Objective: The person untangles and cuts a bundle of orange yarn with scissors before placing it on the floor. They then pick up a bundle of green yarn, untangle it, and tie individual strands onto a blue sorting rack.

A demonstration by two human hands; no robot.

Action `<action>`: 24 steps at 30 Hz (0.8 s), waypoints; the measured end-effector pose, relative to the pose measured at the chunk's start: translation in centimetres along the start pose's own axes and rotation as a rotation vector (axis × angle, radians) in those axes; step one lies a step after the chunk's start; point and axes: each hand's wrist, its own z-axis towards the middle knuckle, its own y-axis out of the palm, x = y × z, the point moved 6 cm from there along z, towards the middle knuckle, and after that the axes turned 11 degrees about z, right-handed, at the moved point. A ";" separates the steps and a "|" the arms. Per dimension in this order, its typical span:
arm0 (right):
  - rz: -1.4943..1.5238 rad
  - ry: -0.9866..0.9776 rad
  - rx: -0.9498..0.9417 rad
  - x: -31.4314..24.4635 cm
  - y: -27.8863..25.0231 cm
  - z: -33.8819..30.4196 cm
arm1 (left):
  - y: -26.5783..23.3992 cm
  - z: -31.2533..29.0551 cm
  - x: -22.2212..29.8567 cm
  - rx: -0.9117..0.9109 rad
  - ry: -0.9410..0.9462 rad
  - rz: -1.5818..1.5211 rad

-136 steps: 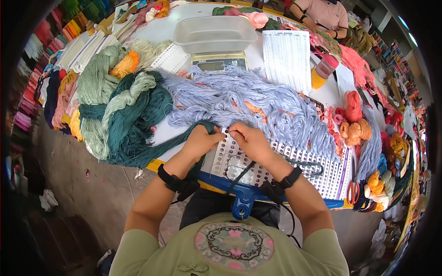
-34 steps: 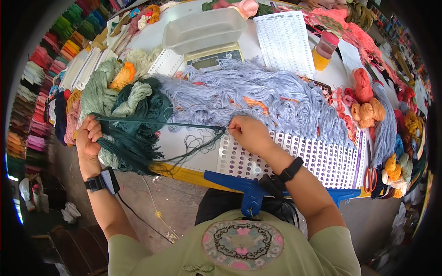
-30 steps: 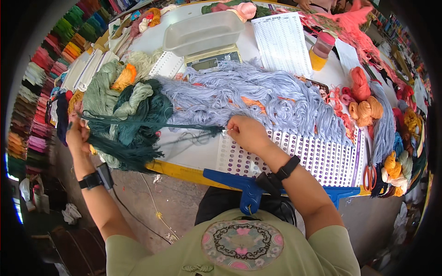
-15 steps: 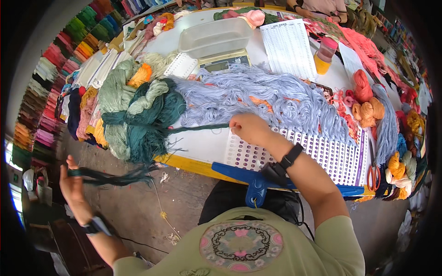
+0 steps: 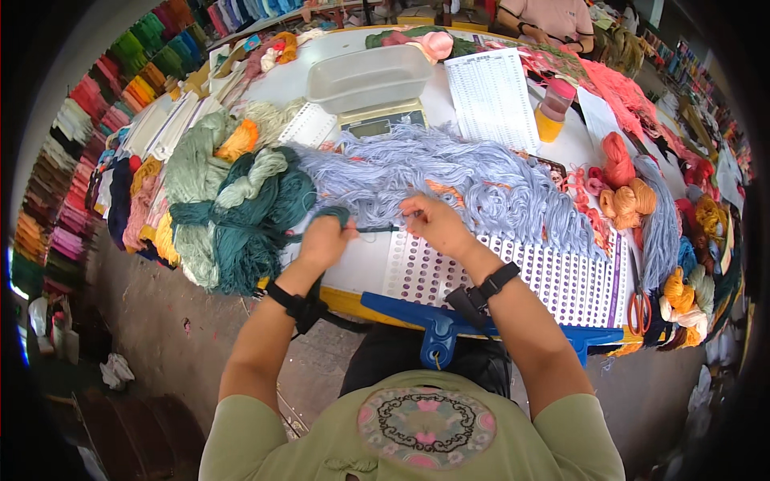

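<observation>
My left hand (image 5: 323, 242) is closed around a dark green thread strand (image 5: 377, 229) at the table's near edge, with a loop of it over the knuckles. To the right, my right hand (image 5: 435, 224) pinches the strand's other end, above the white cards with rows of punched holes (image 5: 425, 268). The short stretch between the hands runs nearly level. Beside my left hand lies a heap of dark green thread (image 5: 241, 232) with pale green skeins (image 5: 196, 160). Behind both hands spreads a wide bundle of pale blue thread (image 5: 497, 192), its looped ends over the cards.
A blue clamp bar (image 5: 437, 333) runs along the front edge. Scissors with orange handles (image 5: 639, 313) lie at the right. Behind are a clear plastic tub (image 5: 369, 80) on a scale (image 5: 381, 120), a printed sheet (image 5: 493, 96) and a lidded jar (image 5: 555, 108). Another person (image 5: 553, 24) sits across.
My left hand has come from out at the far left, below the table edge, up to the table near my right hand, bringing the dark green strand. My right hand stays near the cards.
</observation>
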 end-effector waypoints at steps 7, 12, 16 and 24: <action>0.025 0.080 -0.038 -0.4 0.3 0.7 | -4.4 -0.9 -3.5 0.131 -0.239 -0.468; 0.085 0.057 0.041 -0.5 -0.6 0.0 | -9.1 -2.2 5.6 -0.210 -0.293 -1.519; 0.539 0.213 0.106 -5.3 0.3 -1.7 | -6.1 -4.2 6.8 -0.325 -0.434 -1.418; 0.721 -0.058 0.095 -12.0 -2.4 -6.6 | -7.1 -2.4 17.6 -0.383 -0.105 -1.464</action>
